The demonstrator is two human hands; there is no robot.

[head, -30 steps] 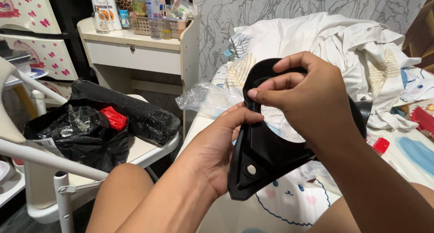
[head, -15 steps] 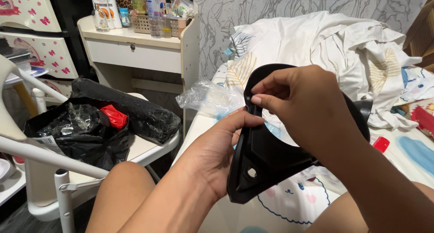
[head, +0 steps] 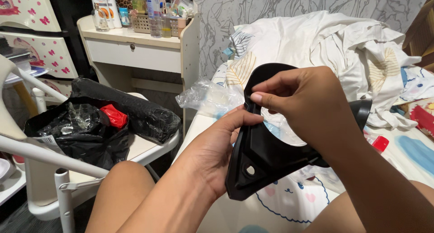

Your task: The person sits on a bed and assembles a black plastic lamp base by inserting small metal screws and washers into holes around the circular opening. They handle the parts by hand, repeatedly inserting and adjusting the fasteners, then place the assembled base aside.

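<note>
Bedding printed with blue cartoon outlines (head: 289, 206) fills the lower centre of the frame, with the person's bare knees at the bottom edge on either side. Just above it, in the centre, the left hand (head: 217, 156) comes up from the lower left and cups the left rim of a black moulded plastic ring-shaped part with a flat corner tab and a small round hole (head: 262, 163), thumb laid along the rim's upper left. The right hand (head: 307, 106) reaches in from the lower right and is closed over the top of the same part, thumb and forefinger pinched at its upper left edge; through the ring a clear film shows. Right of the hands, a small red cap (head: 380, 143) lies on the sheet. Left of centre, a crumpled clear plastic bag (head: 208, 97) sits at the bed's edge. Further left, a black plastic bag with a red item inside (head: 90, 129) rests on a white chair seat (head: 144, 149). Beyond, at upper right, lies a heap of white leaf-patterned bedclothes (head: 334, 43). At upper left stands a cream bedside cabinet with a drawer (head: 135, 54), bottles crowded on top, against a grey marbled wall (head: 253, 7).
</note>
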